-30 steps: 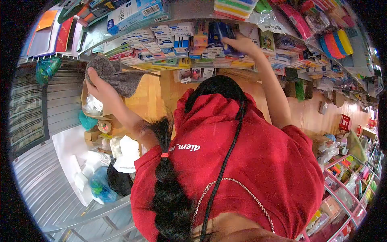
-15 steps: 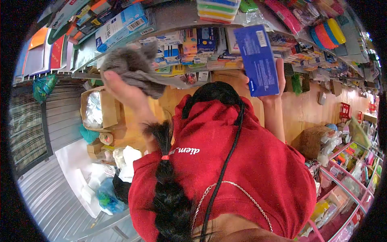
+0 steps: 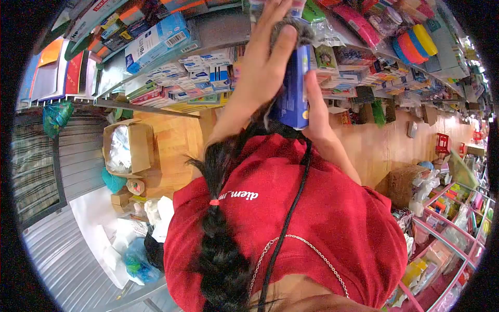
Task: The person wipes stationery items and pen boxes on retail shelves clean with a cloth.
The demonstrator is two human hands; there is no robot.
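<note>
A blue box [image 3: 295,96] stands upright in front of my chest, its narrow side turned partly toward me. My right hand [image 3: 318,109] is closed around it from the right, thumb along the edge. My left hand [image 3: 262,67] presses a crumpled grey cloth [image 3: 293,28] against the top of the box. Part of the cloth is hidden behind my left fingers, and the far side of the box is out of sight.
Shelves [image 3: 221,31] packed with stationery boxes run across the front. A light-blue carton [image 3: 156,44] lies on the upper shelf. An open cardboard box [image 3: 140,148] stands on the floor at left, another carton [image 3: 403,184] at right, near pink-framed racks [image 3: 442,234].
My left hand has swung right with the grey cloth, from the left shelf edge onto the box. The blue box has shifted left and turned edge-on in my right hand.
</note>
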